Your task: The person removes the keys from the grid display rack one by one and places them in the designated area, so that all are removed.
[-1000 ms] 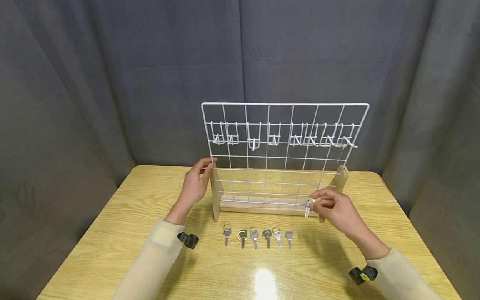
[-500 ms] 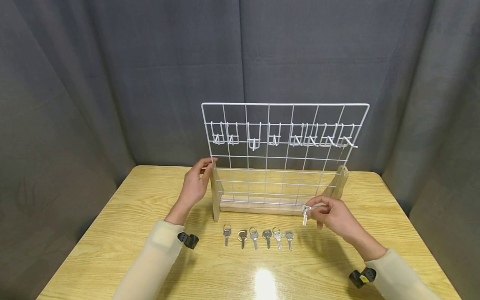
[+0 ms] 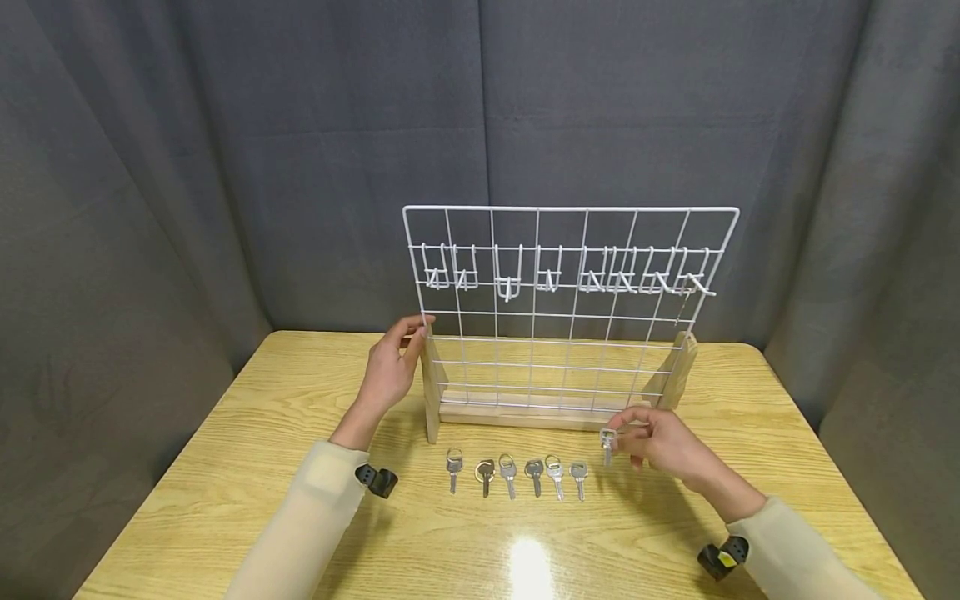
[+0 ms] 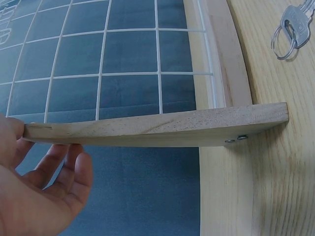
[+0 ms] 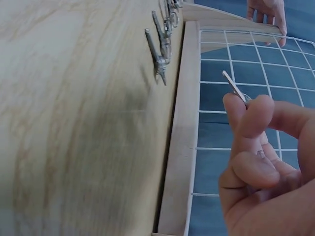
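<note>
My right hand [image 3: 663,446] pinches a silver key [image 3: 607,452] by its head between thumb and forefinger, its blade pointing down toward the table. In the right wrist view the same key [image 5: 233,87] sticks out past the fingertips, seen nearly edge-on. My left hand [image 3: 390,367] grips the upper end of the left wooden upright [image 4: 147,125] of a white wire grid rack [image 3: 532,340]. Its thumb side lies over the wood and the other fingers are beneath. Several keys [image 3: 534,475], most with visible rings, lie in a row on the table before the rack.
Several white wire hooks [image 3: 508,287] hang along the upper part of the grid. A wooden crossbar [image 3: 525,414] joins the uprights at the bottom. The wood-grain table [image 3: 300,500] ends at the grey curtains [image 3: 337,167] behind and at both sides.
My right hand has come down and slightly left with the key, from beside the crossbar to nearer the right end of the key row. The left hand has stayed on the upright.
</note>
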The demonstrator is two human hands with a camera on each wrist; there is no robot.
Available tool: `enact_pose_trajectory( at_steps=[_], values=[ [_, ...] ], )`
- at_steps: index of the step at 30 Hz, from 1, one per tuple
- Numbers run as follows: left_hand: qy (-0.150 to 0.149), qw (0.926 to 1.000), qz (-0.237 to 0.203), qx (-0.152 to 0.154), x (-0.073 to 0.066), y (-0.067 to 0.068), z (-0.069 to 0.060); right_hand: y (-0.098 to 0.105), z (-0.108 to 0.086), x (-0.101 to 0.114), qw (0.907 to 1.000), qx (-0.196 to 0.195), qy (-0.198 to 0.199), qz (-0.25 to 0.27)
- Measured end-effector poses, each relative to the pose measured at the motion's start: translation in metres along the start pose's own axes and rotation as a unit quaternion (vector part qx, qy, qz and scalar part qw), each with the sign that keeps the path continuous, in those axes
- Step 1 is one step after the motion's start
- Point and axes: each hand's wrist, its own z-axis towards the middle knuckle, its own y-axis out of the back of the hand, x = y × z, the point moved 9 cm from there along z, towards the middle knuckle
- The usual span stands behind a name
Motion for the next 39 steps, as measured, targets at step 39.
enact_pose_trajectory(
  at_steps=[39],
  values=[
    [-0.012, 0.9999, -0.007, -0.004, 0.0, 0.001, 0.001, -0.031, 0.003, -0.034, 0.9982, 0.059, -0.011, 0.004]
  ],
)
